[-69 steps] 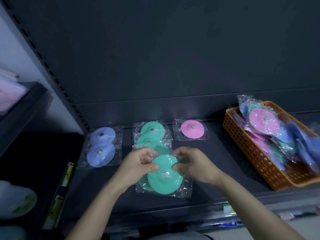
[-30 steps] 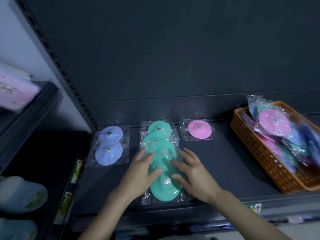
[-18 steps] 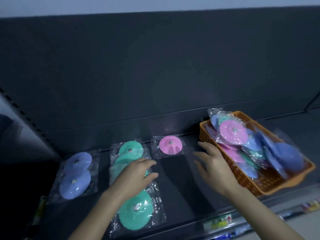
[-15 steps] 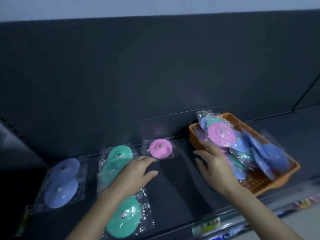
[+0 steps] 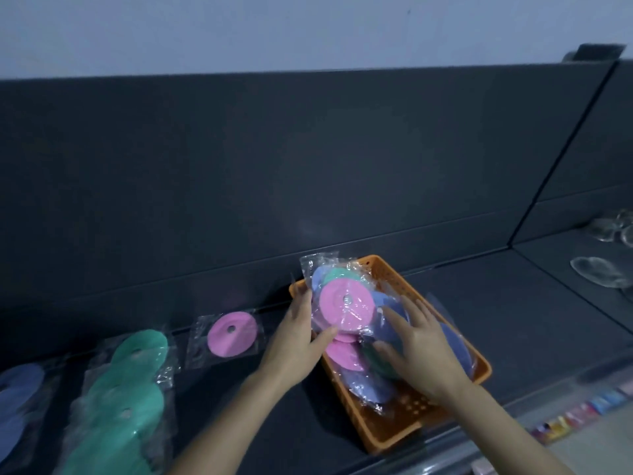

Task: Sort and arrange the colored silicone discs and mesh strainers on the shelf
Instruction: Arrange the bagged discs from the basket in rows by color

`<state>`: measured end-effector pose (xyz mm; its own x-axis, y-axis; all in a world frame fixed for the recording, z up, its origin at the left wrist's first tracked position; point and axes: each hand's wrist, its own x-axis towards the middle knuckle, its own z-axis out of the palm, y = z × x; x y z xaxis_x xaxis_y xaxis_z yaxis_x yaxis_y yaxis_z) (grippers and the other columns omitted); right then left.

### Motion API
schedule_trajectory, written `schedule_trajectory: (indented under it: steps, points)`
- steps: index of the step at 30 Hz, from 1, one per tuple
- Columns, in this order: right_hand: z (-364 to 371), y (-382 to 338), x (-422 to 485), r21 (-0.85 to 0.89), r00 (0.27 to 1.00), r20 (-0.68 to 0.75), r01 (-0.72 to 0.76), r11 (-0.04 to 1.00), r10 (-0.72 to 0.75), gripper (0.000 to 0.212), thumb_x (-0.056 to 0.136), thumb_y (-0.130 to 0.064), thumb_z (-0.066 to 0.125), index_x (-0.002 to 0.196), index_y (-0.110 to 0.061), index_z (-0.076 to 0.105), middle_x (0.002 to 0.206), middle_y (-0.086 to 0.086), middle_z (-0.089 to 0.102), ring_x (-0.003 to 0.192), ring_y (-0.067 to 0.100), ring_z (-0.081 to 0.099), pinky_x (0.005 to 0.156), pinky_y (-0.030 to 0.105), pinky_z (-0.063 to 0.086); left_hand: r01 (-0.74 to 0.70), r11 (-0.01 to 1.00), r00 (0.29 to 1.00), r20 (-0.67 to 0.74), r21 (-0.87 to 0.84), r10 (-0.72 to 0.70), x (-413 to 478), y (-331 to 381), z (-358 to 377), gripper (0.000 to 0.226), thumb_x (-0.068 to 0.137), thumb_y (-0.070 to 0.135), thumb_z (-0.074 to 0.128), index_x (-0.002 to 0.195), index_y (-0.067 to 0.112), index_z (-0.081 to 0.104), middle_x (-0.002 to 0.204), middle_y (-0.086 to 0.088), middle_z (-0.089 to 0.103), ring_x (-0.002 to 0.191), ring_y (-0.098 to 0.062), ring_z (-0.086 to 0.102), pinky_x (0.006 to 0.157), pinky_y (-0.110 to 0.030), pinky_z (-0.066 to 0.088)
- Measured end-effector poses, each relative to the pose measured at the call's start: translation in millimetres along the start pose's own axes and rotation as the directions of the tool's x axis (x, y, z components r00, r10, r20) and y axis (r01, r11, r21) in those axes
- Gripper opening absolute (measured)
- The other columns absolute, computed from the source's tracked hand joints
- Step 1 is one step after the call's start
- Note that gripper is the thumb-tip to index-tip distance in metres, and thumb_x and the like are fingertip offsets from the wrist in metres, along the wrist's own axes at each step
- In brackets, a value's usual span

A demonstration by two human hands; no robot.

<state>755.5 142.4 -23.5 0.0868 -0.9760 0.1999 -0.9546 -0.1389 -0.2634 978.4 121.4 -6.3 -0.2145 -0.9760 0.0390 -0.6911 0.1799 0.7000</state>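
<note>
Your left hand (image 5: 297, 341) sits at the left rim of the orange perforated plastic basket (image 5: 397, 437). Its thumb lies across the front and its fingers go behind, pinching the pink round silicone disc in a clear plastic bag (image 5: 346, 301), which stands tilted on top of the basket's pile. Your right hand (image 5: 419, 351) is over the middle of the basket, just right of that disc. Its fingers are straight and spread, lying on the bagged blue discs (image 5: 454, 344) in the pile and gripping nothing. More bagged discs, pink and green, lie in the basket under both hands. The basket rests on the dark grey shelf (image 5: 513, 313). Left of the basket, near your left wrist, a single bagged pink disc (image 5: 232, 333) lies flat. Further left runs a row of bagged green discs (image 5: 126, 389), then the blue discs on the shelf (image 5: 17, 395) at the edge. Well right of the basket lie clear round items (image 5: 596, 270), too blurred to identify.
</note>
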Motion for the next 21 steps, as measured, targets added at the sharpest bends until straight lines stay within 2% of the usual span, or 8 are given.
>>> schedule_trajectory:
  steps: [3, 6, 8, 11, 13, 17, 19, 21]
  points:
    - [5, 21, -1, -0.021, 0.998, 0.065, 0.02, 1.0, -0.018, 0.067, 0.078, -0.058, 0.038, 0.136, -0.024, 0.046, 0.151, 0.009, 0.032, 0.135, 0.034, 0.034, 0.109, 0.042, 0.034, -0.002, 1.0, 0.997, -0.075, -0.02, 0.001, 7, 14, 17, 0.081, 0.088, 0.04, 0.061, 0.15, 0.025, 0.011, 0.155, 0.008, 0.02, 0.137, -0.012, 0.031, 0.101, -0.025, 0.033]
    - [6, 38, -2, 0.025, 0.998, 0.037, 0.045, 0.999, -0.046, 0.053, 0.082, -0.04, 0.059, 0.13, -0.019, 0.053, 0.149, 0.011, 0.036, 0.133, 0.031, 0.039, 0.106, 0.036, 0.035, -0.009, 0.999, 0.995, -0.095, -0.038, 0.006, 12, 23, 29, 0.081, 0.082, 0.033, 0.068, 0.147, 0.031, 0.02, 0.153, 0.012, 0.024, 0.128, -0.003, 0.035, 0.096, -0.02, 0.033]
    - [3, 47, 0, 0.047, 0.998, 0.042, 0.049, 0.998, -0.051, 0.05, 0.082, -0.035, 0.063, 0.128, -0.018, 0.054, 0.148, 0.012, 0.036, 0.132, 0.031, 0.04, 0.105, 0.036, 0.037, 0.001, 0.999, 0.999, -0.051, -0.032, -0.003, 18, 27, 37, 0.084, 0.079, 0.029, 0.071, 0.147, 0.035, 0.022, 0.156, 0.012, 0.015, 0.125, 0.002, 0.034, 0.097, -0.016, 0.027]
    - [-3, 60, 4, 0.062, 0.997, 0.067, 0.043, 0.997, -0.047, 0.049, 0.082, -0.034, 0.061, 0.127, -0.017, 0.053, 0.149, 0.012, 0.033, 0.132, 0.033, 0.038, 0.106, 0.038, 0.038, 0.05, 0.999, 0.999, -0.015, -0.001, -0.05, 29, 33, 51, 0.086, 0.078, 0.029, 0.073, 0.146, 0.039, 0.023, 0.159, 0.01, 0.003, 0.136, -0.007, 0.031, 0.1, -0.014, 0.025]
    - [-6, 69, 5, 0.077, 0.997, 0.069, 0.027, 0.997, -0.032, 0.048, 0.081, -0.032, 0.062, 0.125, -0.015, 0.054, 0.148, 0.014, 0.034, 0.13, 0.035, 0.04, 0.104, 0.04, 0.039, 0.075, 0.997, 0.996, -0.04, 0.023, -0.074, 36, 41, 61, 0.083, 0.08, 0.027, 0.071, 0.146, 0.039, 0.024, 0.159, 0.009, 0.003, 0.134, -0.012, 0.038, 0.098, -0.016, 0.032]
    - [-11, 84, 5, 0.071, 0.997, 0.076, 0.023, 0.997, -0.028, 0.046, 0.082, -0.031, 0.06, 0.124, -0.014, 0.055, 0.148, 0.016, 0.034, 0.129, 0.037, 0.04, 0.104, 0.043, 0.038, 0.093, 0.987, 0.984, -0.164, 0.131, -0.071, 47, 56, 78, 0.063, 0.089, 0.03, 0.059, 0.144, 0.038, 0.029, 0.158, 0.004, 0.013, 0.124, -0.017, 0.049, 0.094, -0.03, 0.047]
    - [-12, 90, 5, 0.06, 0.995, 0.091, 0.028, 0.998, -0.034, 0.045, 0.083, -0.031, 0.059, 0.125, -0.015, 0.054, 0.149, 0.015, 0.032, 0.13, 0.036, 0.038, 0.106, 0.042, 0.037, 0.051, 0.991, 0.98, -0.195, 0.126, -0.026, 50, 61, 80, 0.049, 0.095, 0.029, 0.049, 0.141, 0.039, 0.036, 0.156, -0.001, 0.021, 0.127, -0.022, 0.047, 0.096, -0.033, 0.046]
    - [-12, 92, 5, 0.058, 0.994, 0.1, 0.029, 0.998, -0.034, 0.044, 0.083, -0.031, 0.06, 0.124, -0.014, 0.055, 0.149, 0.015, 0.033, 0.129, 0.037, 0.039, 0.105, 0.043, 0.038, 0.019, 0.997, 0.97, -0.244, 0.08, 0.001, 49, 63, 75, 0.042, 0.099, 0.024, 0.044, 0.139, 0.035, 0.042, 0.155, -0.006, 0.025, 0.133, -0.025, 0.041, 0.103, -0.026, 0.038]
